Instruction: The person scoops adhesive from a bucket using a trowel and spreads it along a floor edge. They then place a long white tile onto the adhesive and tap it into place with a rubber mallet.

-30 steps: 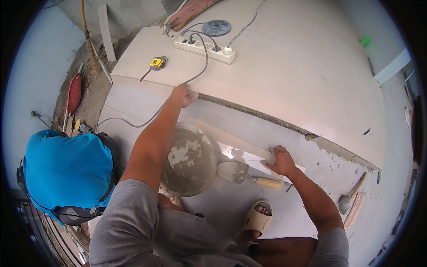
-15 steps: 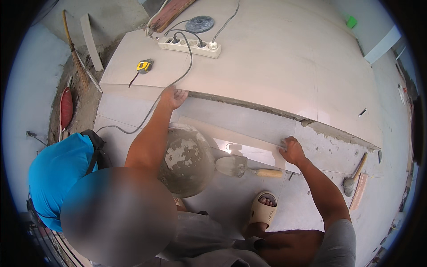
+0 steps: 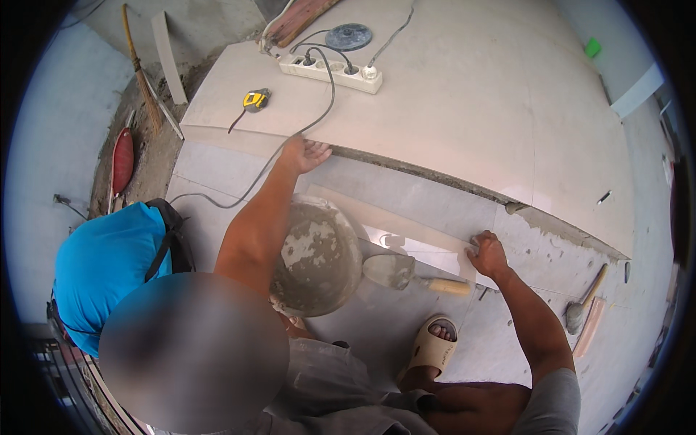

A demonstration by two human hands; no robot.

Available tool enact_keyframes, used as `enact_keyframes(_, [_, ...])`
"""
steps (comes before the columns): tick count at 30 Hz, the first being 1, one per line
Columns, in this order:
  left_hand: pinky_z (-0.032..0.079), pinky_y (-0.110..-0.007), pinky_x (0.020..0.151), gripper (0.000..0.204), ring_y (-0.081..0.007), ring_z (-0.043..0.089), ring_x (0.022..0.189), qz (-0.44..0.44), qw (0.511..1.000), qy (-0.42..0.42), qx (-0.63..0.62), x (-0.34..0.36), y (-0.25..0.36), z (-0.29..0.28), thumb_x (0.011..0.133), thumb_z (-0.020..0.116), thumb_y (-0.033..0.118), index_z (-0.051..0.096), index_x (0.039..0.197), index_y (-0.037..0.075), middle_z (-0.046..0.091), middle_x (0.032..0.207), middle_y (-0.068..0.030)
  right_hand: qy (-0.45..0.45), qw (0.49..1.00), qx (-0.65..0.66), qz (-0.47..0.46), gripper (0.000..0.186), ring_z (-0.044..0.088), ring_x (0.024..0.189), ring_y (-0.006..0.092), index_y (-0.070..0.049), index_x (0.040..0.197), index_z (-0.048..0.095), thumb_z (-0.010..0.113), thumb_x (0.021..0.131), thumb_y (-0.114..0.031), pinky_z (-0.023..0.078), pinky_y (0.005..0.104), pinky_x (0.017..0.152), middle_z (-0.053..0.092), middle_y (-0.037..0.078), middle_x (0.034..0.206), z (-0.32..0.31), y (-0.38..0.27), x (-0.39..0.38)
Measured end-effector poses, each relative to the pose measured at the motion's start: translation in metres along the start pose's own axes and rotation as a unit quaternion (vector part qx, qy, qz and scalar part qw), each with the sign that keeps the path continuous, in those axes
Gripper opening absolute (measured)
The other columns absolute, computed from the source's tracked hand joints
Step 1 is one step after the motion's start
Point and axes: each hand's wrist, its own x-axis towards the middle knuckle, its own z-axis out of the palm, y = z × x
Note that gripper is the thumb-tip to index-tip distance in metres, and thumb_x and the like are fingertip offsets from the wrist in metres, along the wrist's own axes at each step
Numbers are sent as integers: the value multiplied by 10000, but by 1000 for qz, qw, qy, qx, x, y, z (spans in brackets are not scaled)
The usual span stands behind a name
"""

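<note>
My left hand [image 3: 308, 154] reaches to the front edge of the raised tiled step [image 3: 449, 94], fingers stretched out and touching the riser just below the edge. My right hand [image 3: 489, 255] has its fingers curled over the right end of a long, glossy pale tile strip [image 3: 413, 230], which lies on the lower floor along the step. Between my arms stands a round tub [image 3: 319, 254] smeared with grey mortar. Beside it a trowel [image 3: 391, 271] with a wooden handle lies next to the strip.
On the step are a yellow tape measure [image 3: 255, 100], a white power strip [image 3: 330, 75] with cables, and a grey disc [image 3: 349, 37]. A mallet [image 3: 576, 315] lies at right. A broom [image 3: 141, 80] leans at far left, near a blue bag-like bundle [image 3: 109, 268].
The whole view has shifted, so most things sit slightly further right. Both hands keep nearly the same places at the step edge and the tile strip.
</note>
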Motion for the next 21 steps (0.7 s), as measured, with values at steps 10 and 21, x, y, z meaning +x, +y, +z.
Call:
enact_keyframes(10, [513, -454, 942, 269, -294, 567, 1090, 57, 996, 66, 5, 19, 11, -13, 1013, 439, 235, 449, 1153, 6, 536, 1117, -137, -38, 999, -4, 23, 358, 580, 1037, 379, 23, 979, 648, 667, 808, -291, 485, 447, 907, 608, 228, 1048, 1, -11, 7])
enact_keyframes(21, [508, -430, 911, 261, -269, 596, 1036, 54, 951, -22, 303, 33, 54, -68, 958, 543, 175, 531, 1198, 73, 584, 1060, -110, -87, 991, -87, -57, 817, 471, 1147, 327, -3, 1289, 510, 717, 741, -572, 379, 418, 996, 496, 178, 1199, -13, -31, -9])
